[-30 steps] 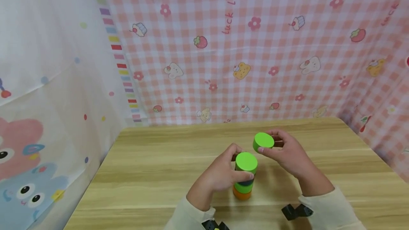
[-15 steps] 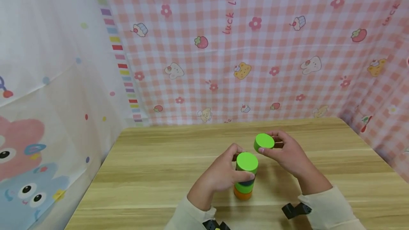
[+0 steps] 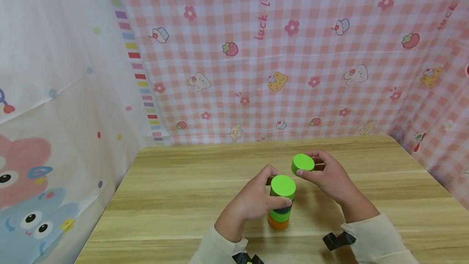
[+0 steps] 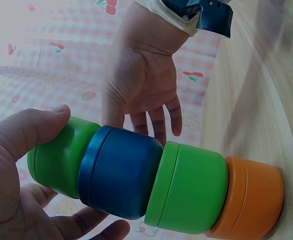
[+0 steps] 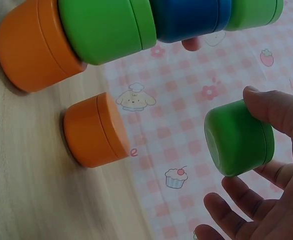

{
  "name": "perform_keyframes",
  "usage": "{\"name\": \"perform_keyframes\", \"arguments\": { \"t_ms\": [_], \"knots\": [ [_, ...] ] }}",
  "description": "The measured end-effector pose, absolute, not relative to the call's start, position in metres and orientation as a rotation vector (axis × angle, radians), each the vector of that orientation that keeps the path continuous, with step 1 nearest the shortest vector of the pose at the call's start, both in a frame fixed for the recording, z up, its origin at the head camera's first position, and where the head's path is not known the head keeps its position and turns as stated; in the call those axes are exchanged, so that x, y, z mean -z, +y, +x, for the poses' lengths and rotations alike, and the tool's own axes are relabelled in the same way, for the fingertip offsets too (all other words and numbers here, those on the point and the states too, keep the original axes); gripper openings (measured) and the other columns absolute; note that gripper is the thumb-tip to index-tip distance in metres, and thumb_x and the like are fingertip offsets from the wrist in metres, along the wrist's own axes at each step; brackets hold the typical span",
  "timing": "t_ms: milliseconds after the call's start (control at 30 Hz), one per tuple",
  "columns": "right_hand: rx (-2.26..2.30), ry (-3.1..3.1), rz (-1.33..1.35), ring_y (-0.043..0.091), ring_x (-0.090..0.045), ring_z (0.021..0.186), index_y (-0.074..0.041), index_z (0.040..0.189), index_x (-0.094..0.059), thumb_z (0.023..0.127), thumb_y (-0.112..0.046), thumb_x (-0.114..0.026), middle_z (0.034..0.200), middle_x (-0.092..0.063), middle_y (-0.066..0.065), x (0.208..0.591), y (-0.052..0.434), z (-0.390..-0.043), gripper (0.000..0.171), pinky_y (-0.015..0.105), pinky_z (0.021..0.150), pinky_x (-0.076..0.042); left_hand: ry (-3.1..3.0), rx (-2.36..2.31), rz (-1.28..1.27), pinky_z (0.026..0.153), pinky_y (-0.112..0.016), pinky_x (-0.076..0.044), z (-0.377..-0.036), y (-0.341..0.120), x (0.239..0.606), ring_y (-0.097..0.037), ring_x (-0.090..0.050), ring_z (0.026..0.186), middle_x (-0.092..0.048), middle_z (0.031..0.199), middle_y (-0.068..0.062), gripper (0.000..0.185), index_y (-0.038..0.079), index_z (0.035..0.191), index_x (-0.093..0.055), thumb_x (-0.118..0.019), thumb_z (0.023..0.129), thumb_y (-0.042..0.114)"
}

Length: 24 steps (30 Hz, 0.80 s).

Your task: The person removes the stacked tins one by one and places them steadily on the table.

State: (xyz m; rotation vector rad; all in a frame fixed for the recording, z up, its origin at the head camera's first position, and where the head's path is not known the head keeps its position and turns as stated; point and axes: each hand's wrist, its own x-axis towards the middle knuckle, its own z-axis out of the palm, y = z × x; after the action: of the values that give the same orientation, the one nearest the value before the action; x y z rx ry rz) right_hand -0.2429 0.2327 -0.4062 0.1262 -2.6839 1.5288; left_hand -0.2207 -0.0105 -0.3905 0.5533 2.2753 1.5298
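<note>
A tower of small lidded jars rises from the table: an orange jar [image 4: 251,197] at the bottom, then a green jar [image 4: 189,187], a blue jar [image 4: 124,172] and a green jar [image 3: 283,186] on top. My left hand [image 3: 254,198] grips the tower near its top, thumb on the upper green jar and fingers curled behind it. To the right, my right hand [image 3: 331,178] pinches another green jar [image 5: 239,137] in the air, apart from the tower and slightly tilted. A second orange jar [image 5: 96,131] stands on the table in the right wrist view; the tower and hands hide it from the head view.
The wood-grain table [image 3: 176,199] reaches back to a pink checked cloth [image 3: 249,60]. A white printed cloth [image 3: 73,93] hangs along the left side. Both sleeves carry black wrist devices, such as the right wrist device [image 3: 338,240].
</note>
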Motion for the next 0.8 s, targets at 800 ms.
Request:
{"name": "perform_keyframes", "arguments": {
  "t_ms": [800],
  "knots": [
    [-1.741, -2.619, 0.442, 0.027, -0.06, 0.11, 0.0, 0.13, -0.058, 0.093, -0.012, -0.08, 0.123, -0.063, 0.015, 0.44, 0.256, -0.261, 0.045, 0.039, 0.093, -0.05, 2.274, -1.54, 0.55, 0.104, -0.056, -0.051, -0.22, -0.01, 0.391, -0.026, -0.055, 0.13, -0.065, 0.124, 0.004, 0.042, 0.022, 0.119, -0.057, -0.087, 0.088, 0.019]
  ]
}}
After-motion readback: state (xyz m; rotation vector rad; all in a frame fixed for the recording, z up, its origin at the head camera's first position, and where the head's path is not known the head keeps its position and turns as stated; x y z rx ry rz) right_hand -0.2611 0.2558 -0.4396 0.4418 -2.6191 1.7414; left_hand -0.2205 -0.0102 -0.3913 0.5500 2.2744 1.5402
